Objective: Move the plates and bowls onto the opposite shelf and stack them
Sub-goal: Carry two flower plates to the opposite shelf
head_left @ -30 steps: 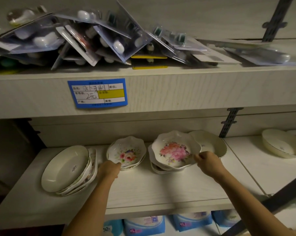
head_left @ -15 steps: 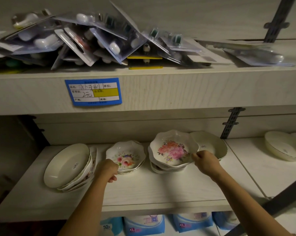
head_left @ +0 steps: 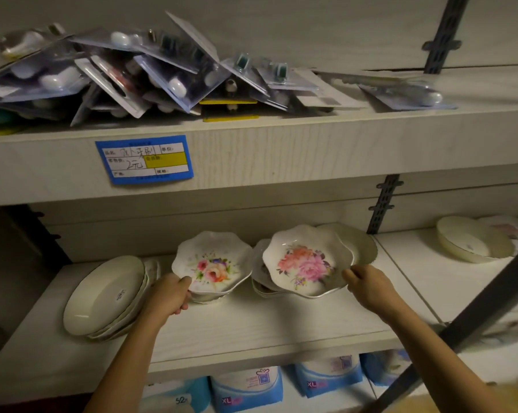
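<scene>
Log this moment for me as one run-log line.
left hand: grips scalloped white mixed-flower bowl | right hand: grips scalloped white pink-flower bowl | bowls: both tilted above pale shelf

Left hand (head_left: pixel 169 296) grips the near rim of the small floral bowl (head_left: pixel 213 265) around the middle of the shelf (head_left: pixel 266 326). Right hand (head_left: pixel 368 286) is pinching the right rim of the pink-flower plate (head_left: pixel 305 263), tilted on its stack just beside it. Plain cream plates (head_left: pixel 102 293) lean stacked near the shelf's left edge.

Left grip (head_left: pixel 168 296), right grip (head_left: pixel 368 286), both curled.
</scene>
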### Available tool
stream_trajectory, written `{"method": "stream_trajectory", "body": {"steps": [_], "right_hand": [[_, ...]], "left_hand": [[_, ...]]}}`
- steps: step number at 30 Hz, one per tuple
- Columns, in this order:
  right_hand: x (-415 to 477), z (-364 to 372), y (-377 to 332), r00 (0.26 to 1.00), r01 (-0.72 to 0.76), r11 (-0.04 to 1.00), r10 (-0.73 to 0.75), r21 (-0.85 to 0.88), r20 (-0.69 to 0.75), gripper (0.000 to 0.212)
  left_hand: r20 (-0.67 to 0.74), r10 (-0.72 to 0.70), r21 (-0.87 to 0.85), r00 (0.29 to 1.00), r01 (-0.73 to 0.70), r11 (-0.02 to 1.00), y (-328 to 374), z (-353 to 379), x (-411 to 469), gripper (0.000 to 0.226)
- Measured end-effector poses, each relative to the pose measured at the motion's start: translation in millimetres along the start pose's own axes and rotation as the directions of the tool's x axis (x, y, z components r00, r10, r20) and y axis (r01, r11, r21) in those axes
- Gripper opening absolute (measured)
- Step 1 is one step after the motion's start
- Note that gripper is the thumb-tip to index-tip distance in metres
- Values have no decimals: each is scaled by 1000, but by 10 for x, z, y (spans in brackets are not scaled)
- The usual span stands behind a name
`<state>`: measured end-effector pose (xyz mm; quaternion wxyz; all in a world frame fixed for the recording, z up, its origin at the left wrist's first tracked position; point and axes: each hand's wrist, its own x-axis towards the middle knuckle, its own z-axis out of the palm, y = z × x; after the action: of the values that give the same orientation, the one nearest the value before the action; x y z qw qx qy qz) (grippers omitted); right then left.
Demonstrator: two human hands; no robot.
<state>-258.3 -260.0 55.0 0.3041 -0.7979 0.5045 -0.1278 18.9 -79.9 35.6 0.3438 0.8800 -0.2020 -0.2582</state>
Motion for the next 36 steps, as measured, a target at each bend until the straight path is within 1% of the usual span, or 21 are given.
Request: {"method": "stream_trajectory", "body": {"steps": [4, 10, 14, 16, 22, 27, 31, 36], "right_hand": [[-317, -119, 140, 998, -58, 998, 58, 19, -23, 35], [-977, -304, 394, 970, -197, 970, 214, 144, -117, 34], [-1391, -422, 683, 938, -274, 948, 300, 162, -171, 36], [-1584, -501, 834, 929, -287, 943, 317, 169, -190, 37], [-2038, -821, 1416, 892, -324, 922, 373, 214, -256, 37], [-2246, -1203, 1947, 871, -351, 906, 408, 236, -272, 34], [-2340, -1631, 2389, 880, -340, 907, 401, 249, -256, 33], [-2379, -2071, 2977, 878, -345, 909, 400, 232, -264, 33]], "left_hand": [[82, 103, -25, 991, -101, 995, 150, -15, -222, 34], [217, 201, -25, 955, -201, 979, 306, 147, -547, 38], [319, 283, 14, 904, -303, 953, 438, 371, -802, 37], [361, 327, 23, 873, -359, 933, 510, 487, -944, 39], [493, 386, 3, 780, -445, 895, 781, 952, -1323, 36], [519, 400, 43, 755, -491, 870, 1006, 1421, -1676, 30], [507, 403, 43, 762, -489, 871, 1201, 1856, -2081, 30], [474, 394, 5, 787, -450, 893, 1430, 2410, -2487, 35]]}}
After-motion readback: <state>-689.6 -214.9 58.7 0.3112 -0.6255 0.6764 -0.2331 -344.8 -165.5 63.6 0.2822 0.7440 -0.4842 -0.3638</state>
